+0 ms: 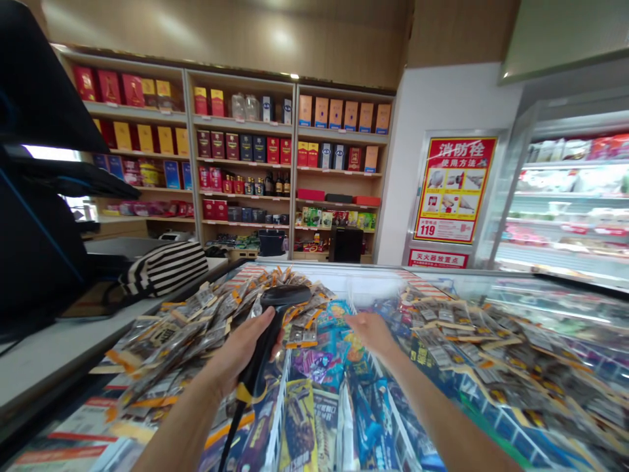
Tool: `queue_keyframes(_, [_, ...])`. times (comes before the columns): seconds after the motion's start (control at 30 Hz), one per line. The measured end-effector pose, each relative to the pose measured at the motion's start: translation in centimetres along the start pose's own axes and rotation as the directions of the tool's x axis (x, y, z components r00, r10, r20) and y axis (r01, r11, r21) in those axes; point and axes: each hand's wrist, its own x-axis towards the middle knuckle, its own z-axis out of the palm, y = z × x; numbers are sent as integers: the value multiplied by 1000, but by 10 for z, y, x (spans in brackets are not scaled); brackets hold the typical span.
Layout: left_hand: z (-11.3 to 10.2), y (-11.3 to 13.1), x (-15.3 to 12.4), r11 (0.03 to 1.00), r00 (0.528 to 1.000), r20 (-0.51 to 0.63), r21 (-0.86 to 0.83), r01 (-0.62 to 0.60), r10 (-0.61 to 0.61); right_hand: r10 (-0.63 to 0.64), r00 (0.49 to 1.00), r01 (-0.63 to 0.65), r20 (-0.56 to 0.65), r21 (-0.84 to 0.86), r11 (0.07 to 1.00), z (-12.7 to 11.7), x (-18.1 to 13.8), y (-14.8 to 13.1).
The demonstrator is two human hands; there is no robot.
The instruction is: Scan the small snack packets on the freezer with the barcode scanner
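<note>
My left hand (pixel 250 337) is wrapped round the handle of a black barcode scanner (pixel 268 334), its head pointing away and its cable hanging toward me. Small brown packets with orange ends (pixel 187 334) lie in a heap under and around the scanner. To the right, over the middle of a chest freezer (pixel 363 278), my right hand (pixel 372 333) has its fingers curled together; whatever they may hold is hidden. Below it are blue ice cream packs (pixel 337 328) between white wire dividers. A second spread of similar brown packets (pixel 486 347) lies on the right.
On the left stand a counter (pixel 29 367), a dark monitor (pixel 39 85) and a black-and-white striped bag (pixel 167 269). Shelves of boxed goods (pixel 243 147) line the back wall. A red fire-hydrant sign (pixel 455 190) hangs beside an upright display cooler (pixel 570 196).
</note>
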Motion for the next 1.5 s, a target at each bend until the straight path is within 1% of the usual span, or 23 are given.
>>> queue_keyframes(0.03, [1,0,-1,1000,1000,-2,-4,-10,10,-20,998,21,52,-17,1000,12,-2,-17])
queue_keyframes(0.1, [2,1,-3,1000,1000,0,-6,-19,19,-16,1000,17,22,-54,998,33,-5,-42])
queue_keyframes(0.17, [3,2,-4,1000,1000,7,-3,-22,22,26,999,-29,-31,-120,992,46,-8,-57])
queue_keyframes(0.23, [4,1,-4,1000,1000,13,0,-19,19,38,997,-51,-71,-187,981,54,-9,-63])
queue_keyframes(0.33, [4,-1,-2,1000,1000,25,-15,-3,3,20,999,-27,-37,-211,977,54,-7,-58])
queue_keyframes(0.43, [4,-4,0,1000,999,45,-24,3,-2,109,990,-91,84,-194,977,39,-1,-38])
queue_keyframes(0.47, [4,-5,0,1000,999,53,-19,9,-8,153,985,-133,85,-209,969,32,1,-30])
queue_keyframes(0.53, [3,-5,0,1000,997,68,-2,29,-28,203,979,-192,25,-232,954,20,3,-18])
queue_keyframes(0.57, [3,-5,0,999,996,76,4,39,-39,189,982,-186,-9,-226,956,15,2,-16])
queue_keyframes(0.6, [2,-5,1,999,995,85,8,48,-48,135,990,-138,-29,-208,968,14,-1,-17])
queue_keyframes(0.67, [2,-5,0,999,993,105,9,54,-55,-48,999,44,-23,-162,986,19,-9,-30])
queue_keyframes(0.73, [3,-5,0,999,994,104,11,46,-47,-208,978,203,-17,-164,965,32,-18,-50])
queue_keyframes(0.8, [5,-5,-2,999,996,78,16,29,-30,-237,971,226,-28,-219,949,44,-24,-67])
queue_keyframes(0.87, [6,-5,-3,1000,998,55,17,14,-15,-217,976,206,-11,-271,940,48,-23,-69])
queue_keyframes(0.93, [7,-5,-3,1000,998,56,20,15,-16,-176,984,179,35,-307,935,42,-16,-54])
queue_keyframes(1.03, [8,-5,-2,999,998,56,41,26,-28,-53,997,69,54,-363,929,20,-4,-10])
queue_keyframes(1.1, [8,-5,-3,998,998,48,49,28,-30,48,998,-32,32,-383,923,4,2,20])
queue_keyframes(1.17, [9,-6,-3,999,999,37,46,29,-31,172,985,-169,-26,-387,906,-8,6,41])
queue_keyframes(1.27, [8,-8,-1,998,997,60,41,37,-40,278,953,-302,-118,-349,887,-20,11,55])
queue_keyframes(1.3, [7,-10,0,998,996,81,48,42,-46,290,951,-310,-108,-340,888,-24,12,56])
queue_keyframes(1.4, [3,-14,4,997,990,137,72,37,-46,301,954,-278,10,-356,892,-38,9,58])
queue_keyframes(1.43, [2,-15,5,996,988,147,78,38,-49,286,958,-259,25,-356,898,-43,3,59])
queue_keyframes(1.5, [1,-15,5,997,987,155,69,41,-51,180,984,-168,5,-325,931,-52,-19,65])
